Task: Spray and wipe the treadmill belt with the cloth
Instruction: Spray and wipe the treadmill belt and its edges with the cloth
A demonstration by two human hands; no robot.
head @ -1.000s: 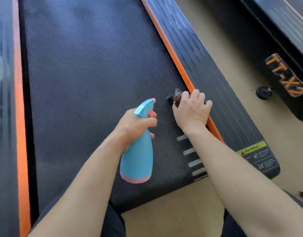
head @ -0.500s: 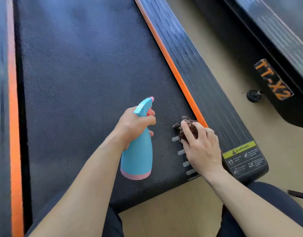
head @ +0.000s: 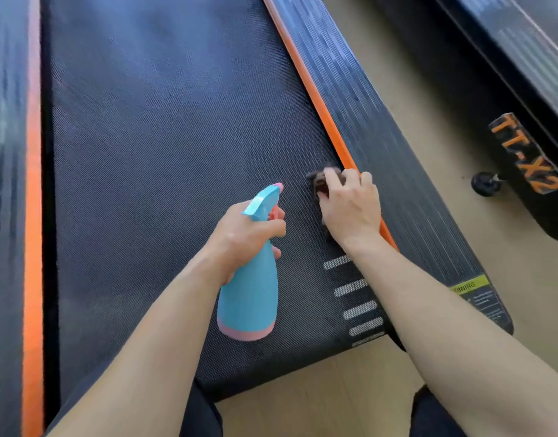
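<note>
Fingers closed on both sides: spray bottle [head: 249, 294] gripped by the left hand [head: 243, 230], cloth [head: 318, 181] held by the right hand [head: 353, 206]

Most of the frame is filled by the dark, textured treadmill belt [head: 164, 146], which is seen running from the top edge down to its end in the lower centre. It is bordered on the right by a black side rail [head: 381, 121] lined with an orange strip [head: 315, 99]; a left rail [head: 3, 200] is seen along the left edge. A second black machine [head: 542, 74], marked "TT-X2" in orange, is placed in the upper right, with a small black wheel [head: 484, 183] beside it on the pale floor [head: 435, 127].

The blue spray bottle, finished with a pink base, is held over the belt in the lower centre, its nozzle pointed toward the top of the frame. Its neck is wrapped by the left hand, and a finger is laid at the pink trigger. Whether the base touches the belt cannot be told.

Just to the right, the right hand is set at the belt's right border, against the orange strip. Its fingers are curled over the dark brown cloth, which is kept down on the belt; the cloth is blurred and largely covered.

Short white stripes [head: 350, 288] are printed on the belt below the right wrist, and a yellow-topped warning label [head: 473, 294] is partly hidden by the right forearm
</note>
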